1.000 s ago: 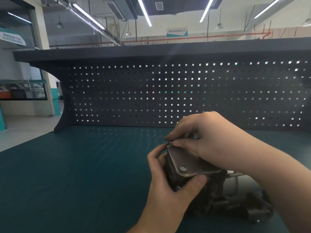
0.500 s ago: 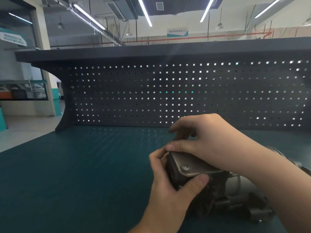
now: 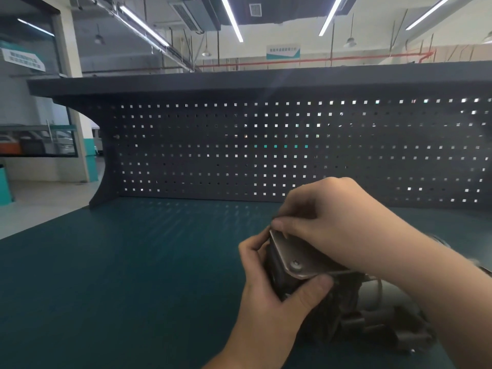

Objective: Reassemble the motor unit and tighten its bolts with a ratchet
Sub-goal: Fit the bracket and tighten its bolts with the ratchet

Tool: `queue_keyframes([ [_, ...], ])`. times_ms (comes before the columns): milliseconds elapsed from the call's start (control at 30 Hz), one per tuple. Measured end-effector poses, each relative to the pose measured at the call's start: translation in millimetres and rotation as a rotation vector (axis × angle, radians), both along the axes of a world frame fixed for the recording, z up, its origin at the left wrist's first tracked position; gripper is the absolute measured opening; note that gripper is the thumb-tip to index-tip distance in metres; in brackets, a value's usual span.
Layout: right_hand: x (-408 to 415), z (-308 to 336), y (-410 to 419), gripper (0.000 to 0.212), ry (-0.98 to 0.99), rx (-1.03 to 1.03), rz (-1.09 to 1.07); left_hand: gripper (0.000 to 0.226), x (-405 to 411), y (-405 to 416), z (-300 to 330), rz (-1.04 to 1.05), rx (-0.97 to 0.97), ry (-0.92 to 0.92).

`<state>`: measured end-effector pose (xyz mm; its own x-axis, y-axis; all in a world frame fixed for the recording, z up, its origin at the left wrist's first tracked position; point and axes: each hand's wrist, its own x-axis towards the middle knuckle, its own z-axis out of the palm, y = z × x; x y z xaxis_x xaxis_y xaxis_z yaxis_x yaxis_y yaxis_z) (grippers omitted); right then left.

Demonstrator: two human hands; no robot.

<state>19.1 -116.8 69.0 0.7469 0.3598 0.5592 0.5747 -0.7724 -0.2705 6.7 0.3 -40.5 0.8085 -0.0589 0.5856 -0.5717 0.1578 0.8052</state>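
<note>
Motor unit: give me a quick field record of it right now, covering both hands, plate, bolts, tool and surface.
motor unit: dark body on the green bench, partly hidden by the hands
plate: metal plate on top of the unit, tilted
bolt: one bolt seated near the plate's near corner; the others cannot be seen
left hand: left hand grips the unit's end, thumb below the plate corner
right hand: right hand pinches at the plate's far edge; what is under the fingertips is hidden
ratchet: none in view
backdrop: pegboard
</note>
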Motion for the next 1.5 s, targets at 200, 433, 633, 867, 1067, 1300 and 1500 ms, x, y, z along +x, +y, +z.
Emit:
queue_keyframes([
  [200, -2.1, -4.9, 5.8, 0.033, 0.012, 0.049, 0.023, 0.066, -1.6, 0.1, 0.6, 0.006, 0.023, -0.002],
  [433, -1.5, -7.2, 8.6, 0.038, -0.011, 0.073, -0.008, 0.066, -0.5, 0.9, 0.4, 0.008, 0.026, 0.003],
  [633, -1.1, -5.7, 1.1, 0.009, 0.064, 0.088, 0.067, 0.073, -0.1, 0.2, 0.6, 0.005, 0.015, 0.01],
  [867, -1.8, -5.7, 1.3, 0.006, 0.076, 0.092, 0.077, 0.074, 1.3, 0.1, 0.3, 0.019, 0.021, 0.026],
  [1067, -2.5, -8.3, 6.0, 0.025, 0.056, 0.157, 0.039, 0.075, 0.4, 0.2, 1.2, 0.023, 0.018, 0.037],
  [1300, -2.0, -9.5, 7.4, 0.024, 0.033, 0.15, 0.015, 0.076, -0.9, -0.5, 2.2, 0.031, 0.023, 0.04],
  [1500, -2.8, -7.5, 4.5, 0.007, 0.103, 0.123, 0.068, 0.076, -1.3, -0.3, 2.2, 0.029, 0.015, 0.049],
])
